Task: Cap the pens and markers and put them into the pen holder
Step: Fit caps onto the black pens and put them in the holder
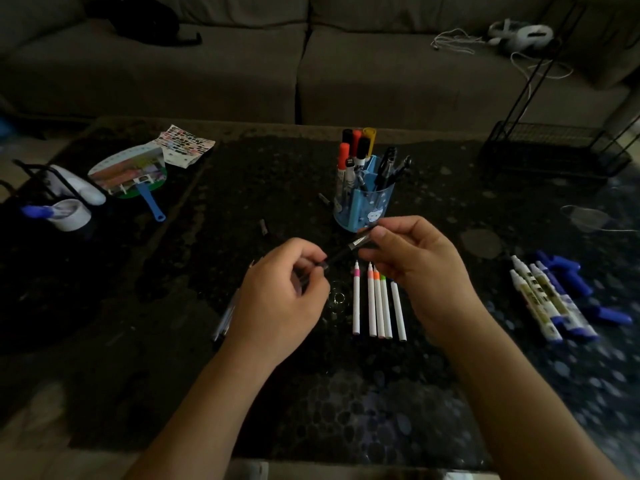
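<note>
Left hand [280,292]: fingers curled, thumb and forefinger pinching the lower end of a black pen [341,252].
Right hand [408,258]: fingertips clasping the pen's upper end, by its silver band.
Black pen: held slanting between both hands, lifted above the middle of the table [242,393]; I cannot tell whether its cap is seated.
Pen holder [363,206]: blue, upright, just beyond the right hand towards the far edge, already carrying capped markers and dark pens.
Thin white markers [377,306]: five in a row, coloured tips bare, lying below the hands.
Thick markers [550,299]: uncapped, near the right edge, loose blue caps [568,271] beside them.
Hand fan [131,171]: towards the far left corner.
</note>
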